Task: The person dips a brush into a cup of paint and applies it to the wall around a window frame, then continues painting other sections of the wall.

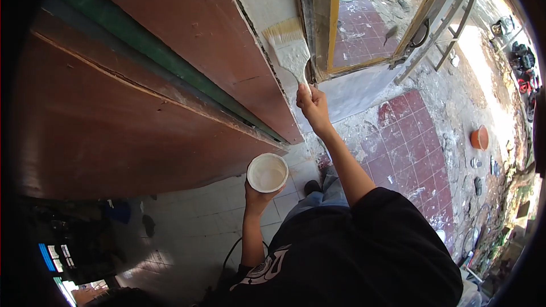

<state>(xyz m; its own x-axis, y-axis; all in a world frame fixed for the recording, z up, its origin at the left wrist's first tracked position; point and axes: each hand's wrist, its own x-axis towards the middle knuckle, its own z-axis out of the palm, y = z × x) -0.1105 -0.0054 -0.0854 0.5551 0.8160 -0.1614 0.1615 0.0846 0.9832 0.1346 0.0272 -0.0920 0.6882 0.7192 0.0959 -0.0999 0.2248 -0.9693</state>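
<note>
Honestly, I can't read any text from my feed here. The only thing close to a sign is the white graphic (263,270) printed on the black shirt (364,250), and from this angle it just looks like a swirly logo shape, no letters I can make out. The white cup (267,173) shows no label, and neither does the paint-covered brush (291,51). Down in the bottom left corner there's some blue and white striped stuff (54,257), but it's way too small and blurry to tell if anything is written on it.
</note>
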